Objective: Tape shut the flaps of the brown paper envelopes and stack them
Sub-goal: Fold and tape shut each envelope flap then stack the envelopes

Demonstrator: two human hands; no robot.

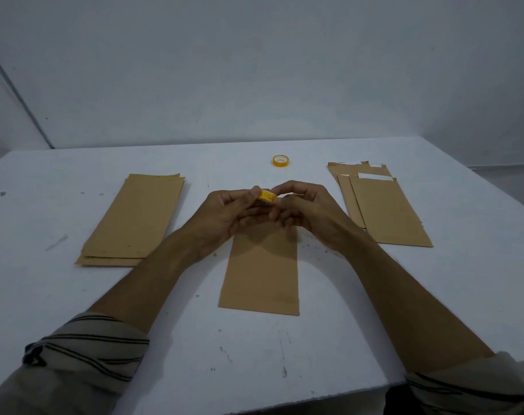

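Striped sleeve [87, 348] | tape roll [267, 195] in left hand [224, 212] + right hand [304, 209] grip | envelope [260, 274] beneath

I record the left hand [224, 214] and right hand [308, 211] pinching a yellow tape roll [267, 195] between them, above a single brown envelope [260, 274] on the white table [75, 295]. A second roll [280, 160] lies beyond. A left envelope stack [134, 220] and a right envelope stack [386, 211] flank them.
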